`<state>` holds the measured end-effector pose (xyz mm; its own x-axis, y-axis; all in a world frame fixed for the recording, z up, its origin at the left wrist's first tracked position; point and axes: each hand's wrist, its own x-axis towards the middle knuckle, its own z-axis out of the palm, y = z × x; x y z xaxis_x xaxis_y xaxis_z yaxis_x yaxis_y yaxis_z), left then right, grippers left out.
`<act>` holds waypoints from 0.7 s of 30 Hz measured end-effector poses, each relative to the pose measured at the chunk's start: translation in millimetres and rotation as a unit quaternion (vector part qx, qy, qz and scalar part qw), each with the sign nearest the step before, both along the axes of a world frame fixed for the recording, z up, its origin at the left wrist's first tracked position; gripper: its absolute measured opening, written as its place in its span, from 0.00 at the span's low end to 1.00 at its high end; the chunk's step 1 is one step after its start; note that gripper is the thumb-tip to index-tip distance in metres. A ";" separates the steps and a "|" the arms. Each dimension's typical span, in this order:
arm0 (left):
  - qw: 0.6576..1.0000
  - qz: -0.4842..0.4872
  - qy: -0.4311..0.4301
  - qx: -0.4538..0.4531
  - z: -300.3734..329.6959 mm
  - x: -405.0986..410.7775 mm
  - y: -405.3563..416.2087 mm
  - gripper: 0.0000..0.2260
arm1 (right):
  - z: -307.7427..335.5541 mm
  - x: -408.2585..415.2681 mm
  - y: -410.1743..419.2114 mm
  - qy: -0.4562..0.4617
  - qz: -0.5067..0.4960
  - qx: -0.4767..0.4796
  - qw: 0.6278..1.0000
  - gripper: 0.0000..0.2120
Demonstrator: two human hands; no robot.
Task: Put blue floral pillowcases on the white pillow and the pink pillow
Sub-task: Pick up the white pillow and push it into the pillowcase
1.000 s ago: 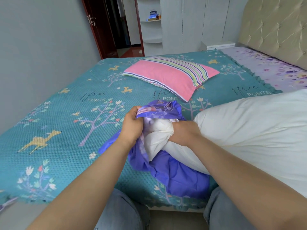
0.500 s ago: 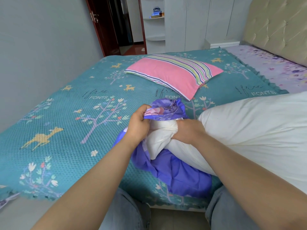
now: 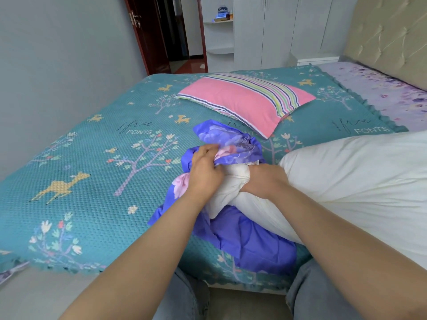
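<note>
A bed carries everything here, spread with a teal bedspread (image 3: 97,162) woven with trees, yellow deer, a camel and the words "free FONTS". Its scalloped edge hangs over the near side. Toward the upholstered headboard (image 3: 390,35), a lilac floral sheet (image 3: 379,88) shows beyond the bedspread's edge. A pink pillow (image 3: 242,100) with a band of coloured stripes lies flat on the far middle. A blue floral pillowcase (image 3: 251,245) lies crumpled at the near edge, and a white pillow (image 3: 351,185) rests on the near right part, one end over the pillowcase.
</note>
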<state>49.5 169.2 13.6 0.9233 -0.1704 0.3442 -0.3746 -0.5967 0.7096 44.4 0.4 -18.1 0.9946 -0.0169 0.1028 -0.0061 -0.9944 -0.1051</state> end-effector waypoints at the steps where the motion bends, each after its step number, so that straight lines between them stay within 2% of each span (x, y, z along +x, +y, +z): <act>1: 0.997 -0.040 0.032 -0.061 8.3 -1.4 -8.0 0.20 | -1.3 0.6 0.0 -0.004 -0.001 0.001 1.000 0.26; 3: 0.975 -0.096 0.130 -0.150 20.2 -5.6 -21.1 0.18 | -3.9 2.1 -1.2 -0.012 -0.004 0.004 1.000 0.26; 5: 0.969 -0.106 0.156 -0.159 22.1 -7.7 -26.0 0.16 | -6.2 4.2 -2.9 -0.019 -0.006 0.008 1.000 0.25; 8: 0.995 -0.063 0.070 -0.028 5.1 -10.5 -17.9 0.07 | -8.5 7.5 -4.3 -0.019 -0.012 0.016 1.000 0.26; 10: 0.997 -0.041 0.039 0.045 -11.8 -15.2 -10.0 0.08 | -8.3 8.5 -4.3 -0.017 -0.013 0.023 0.999 0.27; 13: 0.996 0.020 0.076 0.045 -28.5 -24.3 -4.0 0.10 | -9.0 8.0 -3.4 -0.022 -0.018 0.028 0.999 0.27; 15: 0.992 0.069 0.086 0.063 -34.6 -27.7 -2.8 0.13 | -8.7 7.5 -2.3 -0.018 -0.029 0.015 0.999 0.26; 19: 0.964 0.150 0.027 0.218 -51.5 -34.5 6.2 0.17 | -6.1 7.0 -2.8 -0.018 -0.061 0.025 0.998 0.27; 21: 0.948 0.215 0.001 0.235 -60.6 -39.1 14.8 0.18 | -6.9 4.7 -3.2 -0.016 -0.075 0.035 0.996 0.30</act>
<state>10.4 184.0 -47.0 0.9430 0.0874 0.3212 -0.0241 -0.9444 0.3278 49.1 -2.8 -25.0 0.9764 -0.1739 0.1284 -0.1499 -0.9727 -0.1773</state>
